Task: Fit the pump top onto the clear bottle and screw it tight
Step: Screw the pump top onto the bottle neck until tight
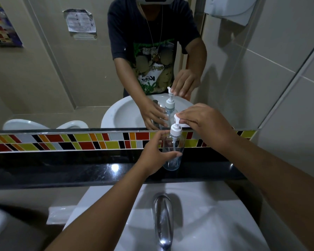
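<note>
A clear bottle (171, 161) stands upright on the black stone ledge (80, 169) behind the sink. A white pump top (175, 129) sits in its neck, the dip tube reaching down inside. My left hand (153, 154) wraps the bottle's body from the left, thumb across the front. My right hand (205, 122) comes from the right and pinches the pump's nozzle head at the top.
A white sink (216, 214) with a chrome tap (162, 220) lies below the ledge. A coloured tile strip (62, 142) and a large mirror (53, 78) rise behind the ledge; the mirror shows the person and bottle reflected. A white dispenser (230, 8) hangs top right.
</note>
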### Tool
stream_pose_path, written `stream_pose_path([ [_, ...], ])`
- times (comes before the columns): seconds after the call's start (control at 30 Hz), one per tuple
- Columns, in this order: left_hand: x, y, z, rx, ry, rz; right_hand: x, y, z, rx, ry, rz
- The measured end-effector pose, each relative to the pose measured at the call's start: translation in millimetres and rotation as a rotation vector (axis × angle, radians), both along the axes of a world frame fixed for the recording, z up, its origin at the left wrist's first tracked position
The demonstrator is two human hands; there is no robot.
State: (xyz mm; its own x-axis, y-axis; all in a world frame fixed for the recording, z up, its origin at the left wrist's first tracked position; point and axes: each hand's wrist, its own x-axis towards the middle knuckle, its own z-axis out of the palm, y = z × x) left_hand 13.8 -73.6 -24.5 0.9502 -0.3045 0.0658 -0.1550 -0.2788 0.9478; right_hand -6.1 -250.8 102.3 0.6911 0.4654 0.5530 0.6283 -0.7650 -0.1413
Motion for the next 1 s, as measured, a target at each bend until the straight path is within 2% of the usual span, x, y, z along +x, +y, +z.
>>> stream_pose_path([
  [0.23,-8.7,-11.9,-2.6,-0.043,-0.045,0.086,1.4,-1.4,-10.2,0.092,0.003,-0.042],
  [0.33,-9.8,-12.5,-2.3,-0.049,-0.054,0.104,0.1,-4.1,-22.6,0.254,0.063,-0.085],
  [0.5,-8.3,-8.8,-1.5,-0.061,-0.041,0.090,-9.1,-16.2,-63.7,0.803,0.562,-0.197],
  [0.57,-9.0,-6.9,-2.0,-0.061,-0.020,0.068,-16.8,-21.3,-86.7,0.892,0.763,-0.189],
  [0.63,-11.5,-7.2,-2.3,-0.055,-0.019,0.055,-23.4,-22.9,-106.4,0.949,0.883,-0.168],
  [1.0,-20.1,10.5,-14.8,-0.049,-0.026,0.131,-17.9,-4.2,-131.2,1.157,0.951,-0.125],
])
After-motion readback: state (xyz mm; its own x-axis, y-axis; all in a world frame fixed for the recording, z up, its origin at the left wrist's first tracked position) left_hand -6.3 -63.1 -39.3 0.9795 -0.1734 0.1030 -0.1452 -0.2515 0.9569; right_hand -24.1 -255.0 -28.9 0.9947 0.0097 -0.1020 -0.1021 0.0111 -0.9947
